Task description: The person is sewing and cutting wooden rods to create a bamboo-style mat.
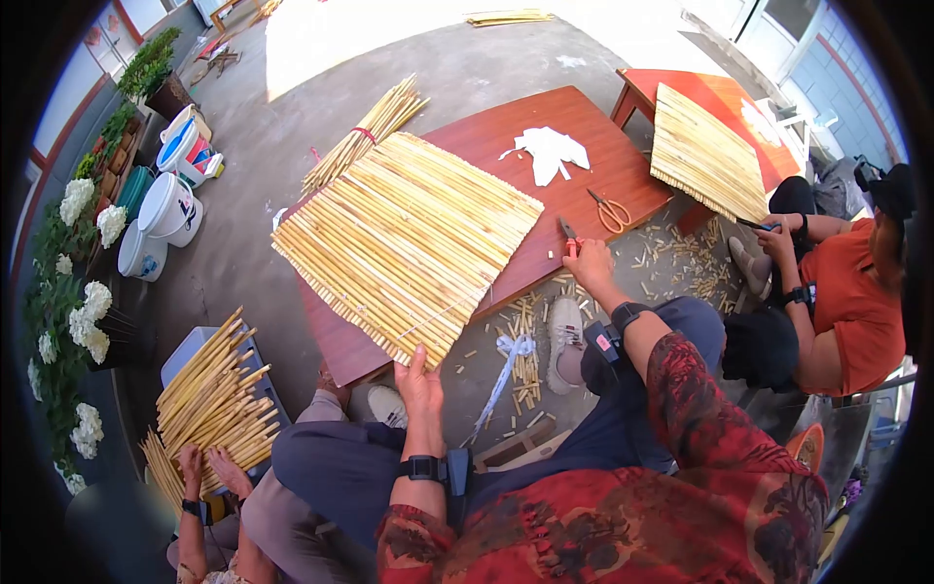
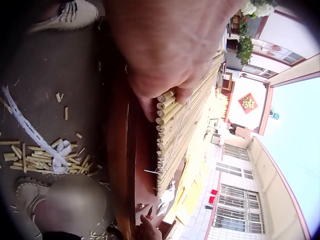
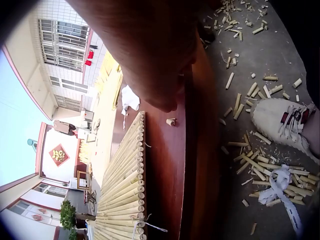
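A mat of pale sticks tied side by side [image 1: 409, 234] lies over the red-brown table [image 1: 584, 112], its near corner past the edge. My left hand [image 1: 419, 389] grips that corner; in the left wrist view the hand [image 2: 170, 50] has thumb and fingers around the stick ends [image 2: 162, 120]. At the table's right edge my right hand [image 1: 592, 268] holds red-handled pliers [image 1: 570, 237], apart from the mat. Scissors with orange handles [image 1: 611, 211] and a white cloth [image 1: 551, 152] lie behind. The right wrist view shows the hand [image 3: 150, 55] near a small stick piece [image 3: 171, 121], the pliers hidden.
A stick bundle [image 1: 365, 131] lies behind the mat. At lower left another person's hands touch sticks [image 1: 209, 399] on a blue container. On the right, a person in orange [image 1: 851, 302] works at a second mat [image 1: 705, 151]. Cut pieces [image 1: 525, 360] litter the floor; buckets [image 1: 170, 209] stand left.
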Motion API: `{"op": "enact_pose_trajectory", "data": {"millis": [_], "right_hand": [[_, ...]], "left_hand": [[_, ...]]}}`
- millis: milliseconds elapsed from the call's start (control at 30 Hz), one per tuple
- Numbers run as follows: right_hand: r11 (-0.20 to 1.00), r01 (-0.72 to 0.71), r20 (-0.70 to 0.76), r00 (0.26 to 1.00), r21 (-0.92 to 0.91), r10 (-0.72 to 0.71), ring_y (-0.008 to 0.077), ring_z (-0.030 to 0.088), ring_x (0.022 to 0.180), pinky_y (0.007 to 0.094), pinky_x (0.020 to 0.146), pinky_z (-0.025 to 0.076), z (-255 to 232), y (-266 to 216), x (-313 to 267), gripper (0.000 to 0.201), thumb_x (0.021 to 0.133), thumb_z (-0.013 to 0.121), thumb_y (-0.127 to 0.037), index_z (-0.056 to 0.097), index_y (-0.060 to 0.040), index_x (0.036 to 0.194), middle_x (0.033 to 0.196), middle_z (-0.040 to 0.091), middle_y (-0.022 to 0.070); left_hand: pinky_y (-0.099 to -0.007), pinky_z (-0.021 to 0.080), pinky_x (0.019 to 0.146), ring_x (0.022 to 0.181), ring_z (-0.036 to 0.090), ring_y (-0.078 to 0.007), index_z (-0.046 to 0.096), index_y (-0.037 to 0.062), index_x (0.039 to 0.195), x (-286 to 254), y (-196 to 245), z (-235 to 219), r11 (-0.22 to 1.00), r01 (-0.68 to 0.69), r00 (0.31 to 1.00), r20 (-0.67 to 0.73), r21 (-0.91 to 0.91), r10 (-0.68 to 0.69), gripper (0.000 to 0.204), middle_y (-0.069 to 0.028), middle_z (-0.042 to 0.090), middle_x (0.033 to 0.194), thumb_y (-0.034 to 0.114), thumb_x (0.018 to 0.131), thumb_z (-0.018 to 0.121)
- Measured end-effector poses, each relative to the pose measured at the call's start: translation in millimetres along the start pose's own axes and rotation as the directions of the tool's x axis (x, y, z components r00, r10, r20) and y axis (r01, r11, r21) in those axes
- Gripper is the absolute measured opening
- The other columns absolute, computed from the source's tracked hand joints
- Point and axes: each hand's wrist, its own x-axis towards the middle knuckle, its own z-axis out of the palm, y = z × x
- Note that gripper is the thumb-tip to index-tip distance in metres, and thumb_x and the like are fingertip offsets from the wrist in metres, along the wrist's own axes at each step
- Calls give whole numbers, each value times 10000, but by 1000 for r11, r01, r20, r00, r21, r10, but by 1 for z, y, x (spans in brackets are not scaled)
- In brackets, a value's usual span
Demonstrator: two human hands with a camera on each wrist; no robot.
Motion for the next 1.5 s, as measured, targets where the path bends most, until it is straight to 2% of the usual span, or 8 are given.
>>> {"op": "enact_pose_trajectory", "data": {"millis": [267,400,667,1000,1067,1233,1300,1500], "right_hand": [[989,147,-45,988,-14,-147,308,442,1078,423,882,377,-12,-20,-12,464,723,670,-262,508,-27,1089,1119,474,145],[584,445,-48,820,679,-570,298,533,933,386,792,435,-38,-76,-54,291,763,622,-167,551,-28,1009,944,551,146],[150,886,-290,297,439,-910,263,568,800,346,710,464,-104,-177,-187,247,766,633,-142,553,-32,972,856,545,131],[60,334,-92,421,941,-902,173,570,641,309,625,493,-134,-162,-219,94,825,563,-113,521,-29,819,757,570,75],[67,-554,256,271,830,-928,134,559,624,315,556,471,-152,-143,-219,128,857,509,-157,532,-39,814,765,555,43],[220,-228,294,372,948,-880,48,425,545,234,496,407,-147,-111,-220,192,890,493,-214,573,-39,888,721,518,21],[131,268,7,418,955,-909,22,367,522,200,432,326,-141,-94,-220,211,885,515,-236,604,-45,880,639,450,-25],[301,-70,250,746,951,-618,10,302,464,163,385,218,-172,-4,-192,181,892,510,-197,613,-58,840,577,364,-74]], "left_hand": [[-365,501,803,1004,544,-211,372,40,1248,-18,36,31,984,-159,987,49,83,155,438,-97,510,1149,-18,835,506],[-292,509,774,954,568,-188,410,0,1200,-36,62,46,946,-285,958,71,152,278,384,-105,533,1105,-39,828,496],[-266,463,795,907,565,-139,448,-53,1130,-107,134,74,838,-433,901,196,331,388,326,-99,559,1048,-62,810,511],[-252,442,690,745,530,-102,503,-20,1007,-179,176,94,380,-618,767,419,688,487,224,-62,576,835,11,791,554],[-256,443,684,734,529,-105,502,-17,1012,-186,175,98,309,-622,754,443,720,485,227,-66,572,824,9,792,551],[-278,459,694,765,581,-161,490,-15,1086,-187,169,109,161,-688,692,572,708,442,298,-119,596,869,3,793,542],[-282,462,699,777,587,-171,485,-16,1100,-187,172,116,156,-685,695,574,712,432,313,-132,598,877,3,793,542],[-284,463,710,786,589,-169,472,-20,1118,-172,183,115,157,-690,695,587,707,415,329,-133,603,876,6,797,539]]}}
